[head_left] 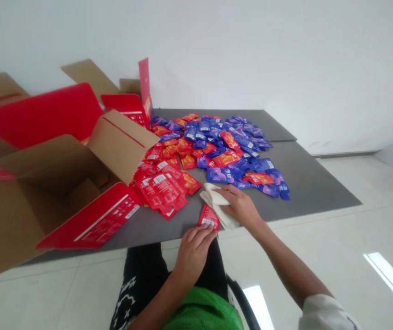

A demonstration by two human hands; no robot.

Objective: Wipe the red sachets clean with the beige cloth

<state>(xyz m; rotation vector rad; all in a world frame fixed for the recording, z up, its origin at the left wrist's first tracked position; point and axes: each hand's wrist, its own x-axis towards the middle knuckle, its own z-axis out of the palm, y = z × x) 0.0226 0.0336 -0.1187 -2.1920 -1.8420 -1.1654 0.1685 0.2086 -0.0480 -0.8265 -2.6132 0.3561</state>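
Note:
At the table's front edge, my left hand [196, 247] presses its fingertips onto the lower end of a small red packet [208, 217], which lies flat with a printed label facing up. My right hand [240, 204] is closed around a folded cream-white cloth [213, 195]. Part of the cloth lies over the packet's upper right side, and its loose end hangs toward the edge. Just left of the hands is a loose heap of red packets [164, 185]. Purple-blue packets [224, 174] with some orange-red ones [226, 158] are piled beyond.
A large open red-and-brown carton [90, 220] stands at the left, its flap reaching over the red packets. Behind it is a second open carton [126, 106]. The dark grey table [320, 183] ends at a pale tiled floor, with a white wall behind.

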